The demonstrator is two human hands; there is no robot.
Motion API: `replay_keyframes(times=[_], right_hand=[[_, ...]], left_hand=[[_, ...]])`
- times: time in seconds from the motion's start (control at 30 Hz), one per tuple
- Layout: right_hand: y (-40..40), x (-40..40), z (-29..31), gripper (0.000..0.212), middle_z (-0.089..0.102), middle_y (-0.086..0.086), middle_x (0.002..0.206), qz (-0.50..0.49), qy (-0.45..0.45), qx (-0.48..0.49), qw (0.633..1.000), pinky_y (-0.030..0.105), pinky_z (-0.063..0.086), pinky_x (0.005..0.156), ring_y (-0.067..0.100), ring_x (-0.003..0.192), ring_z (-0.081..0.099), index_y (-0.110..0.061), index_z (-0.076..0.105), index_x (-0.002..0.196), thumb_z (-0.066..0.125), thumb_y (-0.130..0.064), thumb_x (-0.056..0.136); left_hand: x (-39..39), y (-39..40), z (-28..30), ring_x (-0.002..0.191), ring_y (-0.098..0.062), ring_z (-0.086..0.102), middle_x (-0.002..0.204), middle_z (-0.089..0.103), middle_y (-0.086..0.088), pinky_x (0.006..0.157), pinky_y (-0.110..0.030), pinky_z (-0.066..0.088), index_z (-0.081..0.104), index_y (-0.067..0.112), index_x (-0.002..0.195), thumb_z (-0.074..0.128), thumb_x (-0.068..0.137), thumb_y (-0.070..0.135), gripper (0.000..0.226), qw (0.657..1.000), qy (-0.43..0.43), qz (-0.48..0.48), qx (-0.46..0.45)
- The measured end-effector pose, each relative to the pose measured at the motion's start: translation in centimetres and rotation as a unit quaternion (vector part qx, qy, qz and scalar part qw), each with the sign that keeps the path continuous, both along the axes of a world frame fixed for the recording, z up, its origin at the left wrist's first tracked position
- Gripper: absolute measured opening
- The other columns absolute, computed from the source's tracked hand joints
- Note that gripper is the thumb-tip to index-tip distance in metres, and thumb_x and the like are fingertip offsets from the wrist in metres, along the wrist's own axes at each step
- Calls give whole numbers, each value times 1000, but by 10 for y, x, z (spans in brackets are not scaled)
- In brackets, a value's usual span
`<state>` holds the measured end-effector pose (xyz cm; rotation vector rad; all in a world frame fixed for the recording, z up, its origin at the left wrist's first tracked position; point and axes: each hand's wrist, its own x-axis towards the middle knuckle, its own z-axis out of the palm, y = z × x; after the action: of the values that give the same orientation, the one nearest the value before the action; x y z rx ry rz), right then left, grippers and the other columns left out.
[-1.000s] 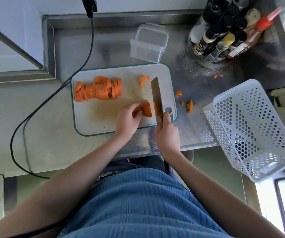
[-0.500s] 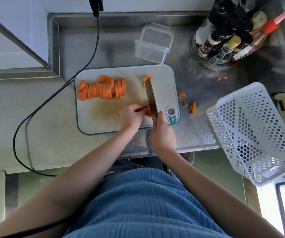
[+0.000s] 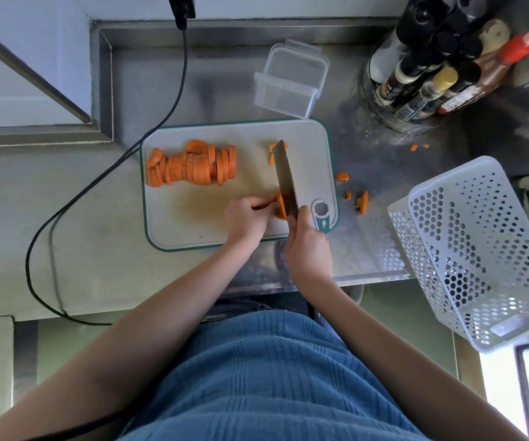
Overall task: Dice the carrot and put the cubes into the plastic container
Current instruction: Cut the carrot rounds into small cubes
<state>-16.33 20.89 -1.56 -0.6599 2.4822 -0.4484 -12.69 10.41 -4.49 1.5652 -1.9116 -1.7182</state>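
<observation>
— Where was the carrot at that moment?

— Mostly on the cutting board. A row of carrot slices lay along its far left part, and a small stack of slices sat near the front edge, right by the hands. A few carrot bits lay at the far end of the blade, and some scraps had landed on the steel counter just past the board's right edge.

— And the hands?

— The left hand had its fingertips curled onto the small stack, pinching it steady. The right hand was wrapped round the handle of the knife, whose blade stood on edge against the right side of that stack.

— The plastic container?

— The plastic container stood beyond the board's far edge, nothing orange showing inside it. A white perforated basket sat tilted at the right, and a cluster of bottles stood in the far right corner.
</observation>
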Motion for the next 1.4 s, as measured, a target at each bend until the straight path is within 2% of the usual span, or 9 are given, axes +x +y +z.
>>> replay_keyframes(times=[0.13,0.33,0.63,0.93,1.1,1.17,1.27,1.33,1.4], right_hand=[[-2,-2,0,6,62,17,76,-2,-6,-1,1000,35,42,55,36,67,58,-12,35,103,31,-16,103],[-4,0,-2,6,62,17,76,5,0,19,1000,38,51,56,35,66,62,-11,34,107,33,-13,102],[-21,-1,-3,27,63,17,94,28,2,97,995,40,48,65,36,83,63,-11,32,120,32,1,96],[-28,-5,-2,26,63,18,99,33,11,89,995,42,47,66,37,90,62,-10,33,120,29,0,97],[-19,-11,-2,9,63,21,90,27,2,30,999,43,50,64,37,81,62,-11,33,109,29,-16,103],[-11,-14,2,9,62,20,85,22,15,4,1000,41,49,59,36,74,61,-10,34,110,30,-14,102],[3,-19,9,7,58,15,82,-14,26,-49,998,37,44,54,36,69,56,-10,35,106,31,-13,102],[10,-21,12,12,56,13,80,-54,13,-88,995,36,40,54,35,68,53,-14,32,96,30,-23,103],[18,-24,13,18,55,12,75,-87,2,-112,990,36,36,53,34,65,51,-15,30,91,30,-29,103]], left_hand=[[0,0,-1,78,-1,65,82,74,4,65,-3,43,78,15,87,72,81,23,11,1000,5,2,4],[-1,0,-1,77,3,63,84,74,5,65,0,41,77,15,89,72,82,22,12,1000,-5,3,14],[-1,-2,-2,74,2,62,85,73,4,62,-2,42,77,16,91,71,82,23,13,999,-16,16,29],[-3,-1,3,75,-6,63,88,73,0,66,-11,46,76,16,92,71,82,23,13,999,-30,12,35],[-5,2,3,80,-9,65,90,73,0,69,-12,46,76,16,94,72,81,23,15,998,-24,35,38],[-5,3,2,79,-7,63,92,73,0,62,-5,40,75,15,95,71,81,24,17,999,-28,11,14],[-4,3,0,84,-6,58,99,72,-3,64,-8,35,74,12,99,69,84,26,21,998,-34,-26,-38],[2,-1,1,89,-13,62,99,72,-6,66,-10,32,73,8,99,65,87,22,20,992,-26,-73,-100],[10,-11,1,94,-24,64,103,70,-11,73,-13,36,70,5,105,61,87,7,20,966,3,-152,-208]])
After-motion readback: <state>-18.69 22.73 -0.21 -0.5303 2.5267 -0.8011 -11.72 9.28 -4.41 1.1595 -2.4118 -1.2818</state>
